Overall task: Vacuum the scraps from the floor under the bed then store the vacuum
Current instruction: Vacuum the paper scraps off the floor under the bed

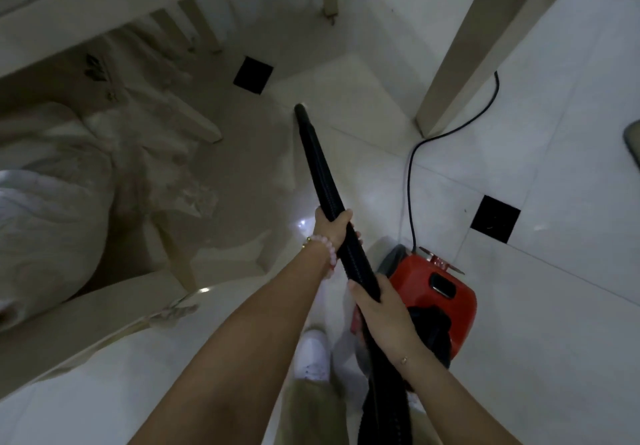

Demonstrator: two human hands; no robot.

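Both hands are clenched round the black hose (322,174): left hand (333,228) further out from the red vacuum (434,285), right hand (379,307) just beside it. The ribbed hose looks light but bendy, so two spread grips make sense. The vacuum's body is probably the heavy bit, so lift it from the top.

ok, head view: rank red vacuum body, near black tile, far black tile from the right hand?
1. red vacuum body, just right of the right hand.
2. near black tile, ahead-right.
3. far black tile, ahead-left, beyond the nozzle tip.
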